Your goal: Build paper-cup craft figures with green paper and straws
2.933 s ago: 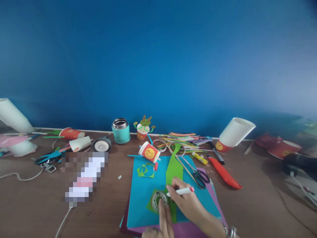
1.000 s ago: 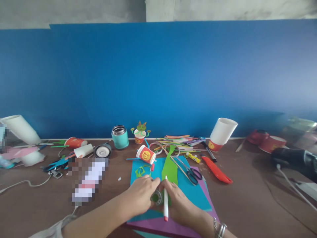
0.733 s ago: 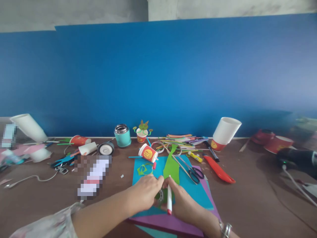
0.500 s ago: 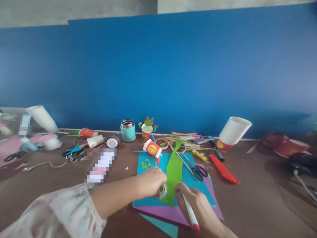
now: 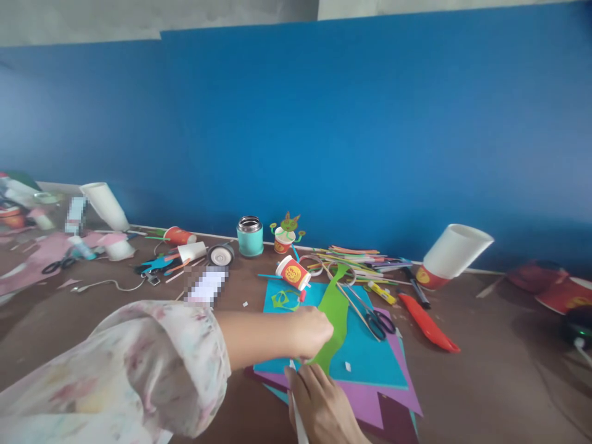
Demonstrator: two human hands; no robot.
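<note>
"Marker (image 5: 298, 419) held where?"

"In the right hand (image 5: 322, 404), low in the view, between thumb and bent fingers. Upper end just by the underside of the left hand (image 5: 311, 332), too blurred there to say whether capped."

"And the left?"

"Knuckles up, fingertips hidden. Fist-like in outline, but cannot tell whether really closed, or around what."

"Now the green paper (image 5: 337, 311). Which way from each hand?"

"From the left, rightward, with one edge partly beneath the knuckles. From the right, straight ahead, near end just beyond the fingers."

"Long axis?"

"Away from the body, leaning a little rightward at the far end. Narrow neck farthest off, broad part beside the left hand."

"Against the marker, then: crossed or in line?"

"Closer to in line. Also pointing away from the body, but tilted slightly the other way, and set left of the paper's near end."

"Nearer hand?"

"Left, by overlap along the side. Right, only at the near end."

"Anything on the other flank?"

"Scissors (image 5: 377, 324), just right of the paper on the blue sheet (image 5: 379, 367), blades slanting away toward the neck. Also a white scrap (image 5: 348, 366), closer to the body."
</note>
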